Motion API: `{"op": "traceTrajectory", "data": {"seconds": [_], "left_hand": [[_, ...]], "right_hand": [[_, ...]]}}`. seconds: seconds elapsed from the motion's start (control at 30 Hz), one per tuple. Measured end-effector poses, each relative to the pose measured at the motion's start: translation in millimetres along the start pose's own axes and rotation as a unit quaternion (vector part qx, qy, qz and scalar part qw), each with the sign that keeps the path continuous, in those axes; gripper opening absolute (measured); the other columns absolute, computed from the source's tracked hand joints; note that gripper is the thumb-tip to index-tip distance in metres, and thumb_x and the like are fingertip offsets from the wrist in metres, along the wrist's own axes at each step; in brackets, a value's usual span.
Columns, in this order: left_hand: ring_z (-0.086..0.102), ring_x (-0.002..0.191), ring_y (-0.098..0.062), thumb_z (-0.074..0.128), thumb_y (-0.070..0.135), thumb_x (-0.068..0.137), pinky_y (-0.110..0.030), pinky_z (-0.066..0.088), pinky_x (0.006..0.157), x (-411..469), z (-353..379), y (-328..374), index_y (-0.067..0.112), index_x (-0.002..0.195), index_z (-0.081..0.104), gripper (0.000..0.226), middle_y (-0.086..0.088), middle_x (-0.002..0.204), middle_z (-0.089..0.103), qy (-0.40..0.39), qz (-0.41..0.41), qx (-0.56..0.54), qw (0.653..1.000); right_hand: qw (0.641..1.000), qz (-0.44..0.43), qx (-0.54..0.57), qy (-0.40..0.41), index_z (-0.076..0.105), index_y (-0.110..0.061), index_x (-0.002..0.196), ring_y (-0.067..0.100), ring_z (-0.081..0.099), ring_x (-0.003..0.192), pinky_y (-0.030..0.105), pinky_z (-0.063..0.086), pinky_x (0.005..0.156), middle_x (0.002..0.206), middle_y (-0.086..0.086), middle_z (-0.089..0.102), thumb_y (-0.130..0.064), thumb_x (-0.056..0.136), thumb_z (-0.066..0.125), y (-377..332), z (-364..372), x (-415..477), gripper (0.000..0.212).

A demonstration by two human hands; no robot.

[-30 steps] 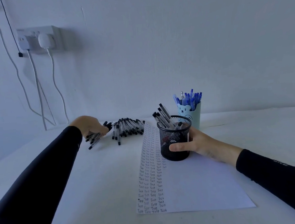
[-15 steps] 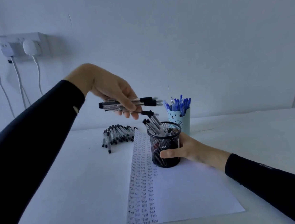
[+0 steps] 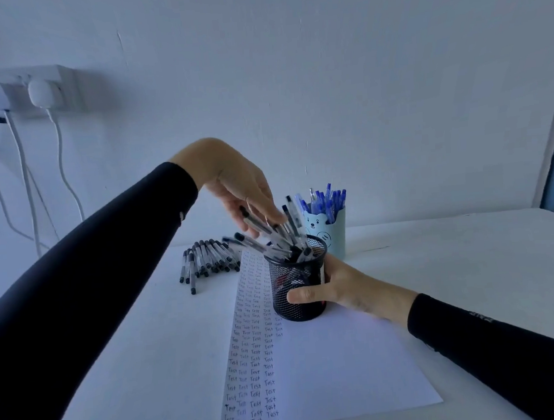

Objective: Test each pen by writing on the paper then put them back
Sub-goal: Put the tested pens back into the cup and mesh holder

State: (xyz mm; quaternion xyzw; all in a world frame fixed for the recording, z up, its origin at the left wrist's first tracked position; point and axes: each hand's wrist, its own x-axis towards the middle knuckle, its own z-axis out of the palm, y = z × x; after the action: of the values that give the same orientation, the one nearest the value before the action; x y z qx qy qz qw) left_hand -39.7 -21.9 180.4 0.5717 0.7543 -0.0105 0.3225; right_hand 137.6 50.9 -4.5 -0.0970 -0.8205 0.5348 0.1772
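left grip (image 3: 244, 192) raised, fingers extended downward; right grip (image 3: 338, 288) curled round mesh cup (image 3: 287, 272).

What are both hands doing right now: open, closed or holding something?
Left hand: above the mesh cup, pens blurred at its fingertips; grip cannot be told.
Right hand: holding the mesh cup.

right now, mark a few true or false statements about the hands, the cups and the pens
1. The right hand grips the black wire-mesh pen cup. True.
2. That mesh cup stands on bare table. False: it stands on the white sheet of paper.
3. The light blue bear-printed cup holds blue pens. True.
4. The left hand rests flat on the table. False: it is raised over the mesh cup, black-capped pens at its fingers.
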Motion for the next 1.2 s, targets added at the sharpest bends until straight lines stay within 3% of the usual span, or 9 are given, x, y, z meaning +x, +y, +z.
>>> {"op": "traceTrajectory", "data": {"seconds": [0.17,0.3,0.4,0.67,0.8,0.9,0.97,1.1,1.2], "left_hand": [[0.061,0.078,-0.018,0.056,0.044,0.082,-0.023,0.057,0.068,10,9,-57,-0.001,0.117,0.057,0.057,-0.012,0.101,0.064,0.149,0.063,-0.233,0.959],[0.043,0.131,-0.020,0.060,0.072,0.061,-0.034,0.042,0.108,9,35,-105,0.025,0.151,0.023,0.109,0.001,0.151,0.037,0.039,0.178,-0.303,0.935],[0.020,0.144,-0.013,0.072,0.079,0.039,-0.042,0.021,0.119,6,68,-111,0.043,0.152,0.000,0.138,0.018,0.158,0.017,0.035,0.236,-0.267,0.934],[0.037,0.138,-0.007,0.082,0.067,0.052,-0.026,0.040,0.104,20,101,-77,0.029,0.154,0.004,0.134,0.012,0.154,0.029,0.233,0.301,-0.295,0.876],[0.047,0.131,-0.008,0.083,0.045,0.069,-0.039,0.042,0.109,34,98,-37,0.028,0.147,0.035,0.093,0.010,0.146,0.045,0.285,0.313,-0.279,0.862],[0.048,0.127,0.001,0.077,0.052,0.073,-0.031,0.040,0.108,44,94,-10,0.035,0.122,0.063,0.053,0.017,0.139,0.052,0.324,0.300,-0.169,0.881],[0.054,0.116,0.007,0.074,0.046,0.080,-0.025,0.043,0.102,50,94,3,0.032,0.116,0.068,0.039,0.019,0.129,0.059,0.357,0.289,-0.126,0.879],[0.053,0.119,0.005,0.075,0.036,0.082,-0.020,0.044,0.100,55,100,7,0.027,0.139,0.047,0.064,0.014,0.132,0.057,0.330,0.327,-0.132,0.875],[0.043,0.129,0.004,0.054,0.057,0.091,-0.028,0.037,0.108,48,96,-4,0.036,0.137,0.048,0.052,0.019,0.140,0.048,0.268,0.315,-0.110,0.904]], "right_hand": [[1.000,0.016,-0.008,0.003,0.048,-0.032,0.135,0.005,0.059,0.119,0.035,0.045,0.107,0.126,-0.013,0.065,-0.027,0.077,0.083,3,-1,2,0.068],[1.000,0.024,-0.010,0.012,0.048,-0.033,0.135,0.005,0.059,0.120,0.037,0.043,0.110,0.126,-0.014,0.065,-0.039,0.069,0.087,7,-2,5,0.077],[1.000,0.028,0.005,0.013,0.048,-0.032,0.133,0.003,0.060,0.117,0.028,0.045,0.105,0.124,-0.015,0.066,-0.032,0.069,0.085,8,-2,5,0.074],[0.999,0.027,-0.014,0.021,0.047,-0.034,0.134,0.002,0.059,0.118,0.031,0.044,0.107,0.124,-0.016,0.066,-0.035,0.069,0.085,8,0,4,0.075],[0.999,0.030,-0.019,0.025,0.045,-0.034,0.136,0.001,0.059,0.118,0.034,0.044,0.108,0.126,-0.016,0.065,-0.034,0.072,0.086,6,0,3,0.076],[0.999,0.023,-0.024,0.018,0.044,-0.032,0.138,0.005,0.059,0.120,0.038,0.044,0.108,0.127,-0.013,0.064,-0.032,0.074,0.085,5,1,4,0.076],[0.999,0.018,-0.020,0.020,0.044,-0.030,0.139,0.006,0.059,0.120,0.036,0.045,0.106,0.128,-0.012,0.064,-0.026,0.076,0.084,5,0,3,0.074],[0.999,0.022,-0.016,0.018,0.042,-0.029,0.140,0.005,0.059,0.119,0.036,0.046,0.106,0.129,-0.012,0.064,-0.023,0.077,0.084,5,-1,3,0.076],[0.999,0.023,-0.025,0.021,0.043,-0.030,0.139,0.005,0.059,0.120,0.036,0.045,0.107,0.129,-0.012,0.064,-0.027,0.076,0.084,5,-1,4,0.076]]}}
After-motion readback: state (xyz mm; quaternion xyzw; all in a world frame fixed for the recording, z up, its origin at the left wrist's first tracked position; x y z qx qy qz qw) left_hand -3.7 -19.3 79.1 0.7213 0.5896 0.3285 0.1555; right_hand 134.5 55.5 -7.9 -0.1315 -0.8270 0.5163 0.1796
